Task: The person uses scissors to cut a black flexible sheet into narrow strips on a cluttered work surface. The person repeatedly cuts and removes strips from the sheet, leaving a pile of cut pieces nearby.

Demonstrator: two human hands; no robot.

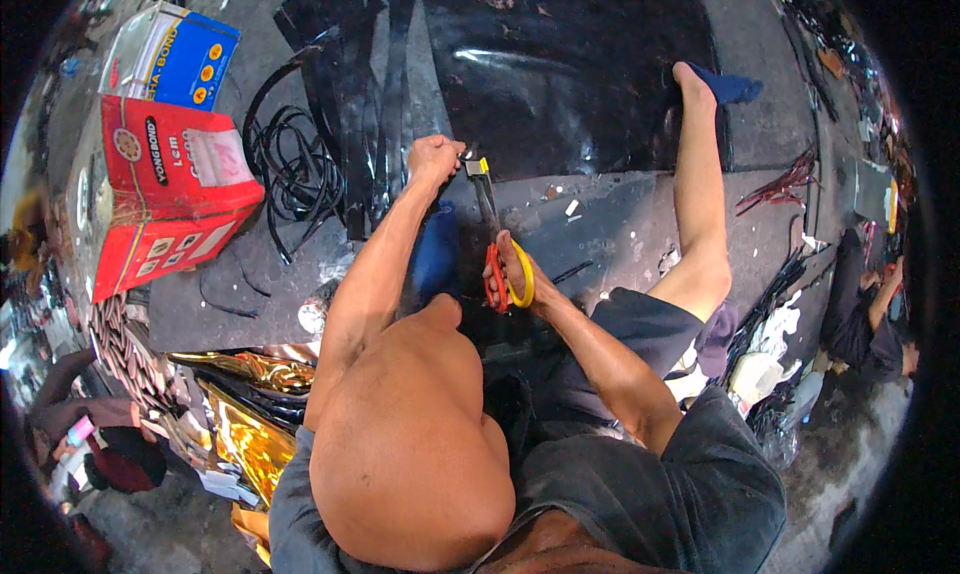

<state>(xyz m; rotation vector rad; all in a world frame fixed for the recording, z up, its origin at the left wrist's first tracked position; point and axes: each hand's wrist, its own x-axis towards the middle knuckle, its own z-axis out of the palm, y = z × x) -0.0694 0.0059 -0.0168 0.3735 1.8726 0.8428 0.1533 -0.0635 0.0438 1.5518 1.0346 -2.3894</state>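
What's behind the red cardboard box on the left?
Beyond the red cardboard box stands a blue-and-white box, its far part in view. The red one covers the nearer part of it, so anything low between the two is hidden.

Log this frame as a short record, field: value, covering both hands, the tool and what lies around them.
Left hand: fingers curled beside a small yellow-and-black piece; grip on it unclear
Right hand: holding scissors by the handles
Tool: scissors, one red handle, one yellow, blades pointing away from the person
Ahead: glossy black sheet on the floor
Left of sheet: flat black strips, coiled black strip
Far left: red carton, blue-and-white carton
Lower left: gold foil
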